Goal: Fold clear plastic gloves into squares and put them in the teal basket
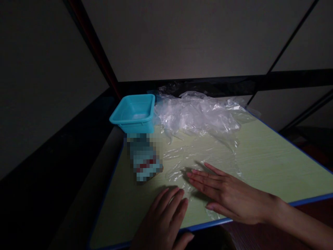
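A thin clear plastic bag (200,152) lies spread over the middle of the table, its near end reaching the front edge. Above its right part, my right hand (226,192) is held out with fingers extended and nothing in it. My left hand (166,217) rests at the table's front, palm down and fingers stretched, beside the bag's left side; it holds nothing. Whether either palm touches the plastic, I cannot tell. Behind, a heap of crumpled clear plastic bags (197,113) is piled toward the back edge.
At the back left corner stands a turquoise plastic basin (136,121). In front of it lies a pixelated, blurred-out flat object (145,159), perhaps a phone. The pale table (281,166) has a blue rim; light panels rise behind it and dark space lies to the left.
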`<state>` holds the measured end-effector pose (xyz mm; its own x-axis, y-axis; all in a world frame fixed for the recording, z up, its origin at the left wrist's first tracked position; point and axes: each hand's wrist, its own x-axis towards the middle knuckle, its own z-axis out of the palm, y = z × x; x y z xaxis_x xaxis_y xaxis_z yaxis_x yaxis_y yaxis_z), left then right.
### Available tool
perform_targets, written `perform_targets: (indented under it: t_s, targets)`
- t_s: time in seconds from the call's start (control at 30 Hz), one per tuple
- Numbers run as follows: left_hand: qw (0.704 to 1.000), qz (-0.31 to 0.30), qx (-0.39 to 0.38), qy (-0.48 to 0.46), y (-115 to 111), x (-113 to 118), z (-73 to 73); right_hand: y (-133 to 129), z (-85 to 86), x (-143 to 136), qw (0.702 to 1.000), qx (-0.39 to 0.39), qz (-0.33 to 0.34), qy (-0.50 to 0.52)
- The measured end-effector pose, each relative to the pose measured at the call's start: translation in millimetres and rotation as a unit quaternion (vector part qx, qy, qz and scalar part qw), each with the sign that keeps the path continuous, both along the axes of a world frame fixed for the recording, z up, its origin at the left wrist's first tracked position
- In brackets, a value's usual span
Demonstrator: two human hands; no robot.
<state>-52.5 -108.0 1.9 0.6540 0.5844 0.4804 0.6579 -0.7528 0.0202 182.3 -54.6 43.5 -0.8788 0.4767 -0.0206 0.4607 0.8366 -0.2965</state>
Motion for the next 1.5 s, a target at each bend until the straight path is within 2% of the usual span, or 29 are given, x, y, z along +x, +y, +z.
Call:
perform_targets:
  t_s: [0.1,0.2,0.27,0.33,0.47,0.57,0.77,0.97,1.07,1.23,1.4,1.5]
  targets:
    - [0.999,0.022,0.025,-0.035,-4.1,-4.2,-4.7,-1.4,-0.5,-0.2,1.000,-0.005,0.000,0.015]
    - [0.988,0.095,0.066,-0.101,-11.7,-13.0,-14.9,-0.1,-0.6,1.8,1.000,-0.006,-0.015,0.013]
    - [0.981,0.123,0.079,-0.130,-14.5,-16.8,-19.6,0.8,0.0,3.3,1.000,-0.010,-0.023,0.016]
    - [0.983,0.110,0.074,-0.125,-14.0,-15.9,-18.9,0.9,0.8,3.9,0.999,-0.017,-0.024,0.023]
    - [0.996,0.043,0.041,-0.060,-7.1,-5.3,-6.3,-1.4,1.9,2.0,0.999,-0.028,-0.022,0.010]
    - [0.999,0.015,0.024,-0.021,-3.1,-0.9,-0.7,-2.5,2.5,-1.1,0.999,-0.034,-0.020,-0.003]
    - [0.999,-0.013,0.026,0.034,4.1,-7.3,-9.1,-3.1,0.6,-5.0,0.997,-0.074,0.033,0.003]
    - [0.999,-0.039,0.035,0.009,12.8,-10.3,-12.0,1.3,-13.4,-0.8,0.993,-0.092,0.064,0.024]
    - [0.999,-0.041,0.030,-0.006,14.1,-11.4,-13.9,12.3,-17.2,6.2,0.996,-0.081,0.042,0.000]
    - [0.999,-0.043,-0.011,0.028,11.6,-15.1,-18.3,45.7,-24.6,27.6,0.999,-0.031,0.001,-0.017]
    - [0.999,-0.030,-0.032,0.007,8.8,-13.1,-16.1,85.4,-38.9,58.3,0.995,0.027,-0.089,-0.020]
    - [0.999,-0.029,-0.030,-0.009,8.7,-10.5,-13.0,99.6,-45.6,71.2,0.990,0.053,-0.133,-0.018]
